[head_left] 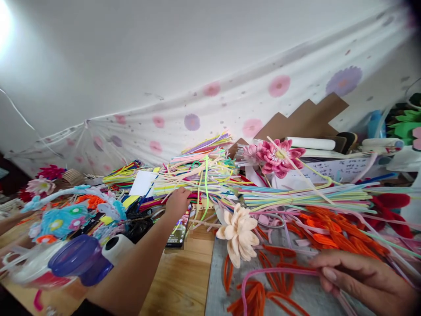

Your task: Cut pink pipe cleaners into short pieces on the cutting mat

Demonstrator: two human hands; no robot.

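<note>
My right hand (365,278) pinches pink pipe cleaners between thumb and fingers at the lower right. One pink pipe cleaner (263,271) stretches left from the pinch and bends down near its end. My left hand (177,202) reaches to dark pink pipe cleaners (196,196) at the front of a heap; its fingertips are hidden, so whether it grips them is unclear. Just below that hand, a phone (176,235) lies with its screen lit. A cream pipe-cleaner flower (239,235) stands between my hands, above loops of orange pipe cleaner (251,298) on a grey mat (219,281).
Piled pipe cleaners (210,169) line the back. A pink flower (279,156) and brown cardboard (305,118) rise behind. At left are a purple container (79,259), a white roll (120,248), a blue flowered piece (62,221) and another person's arm (13,221).
</note>
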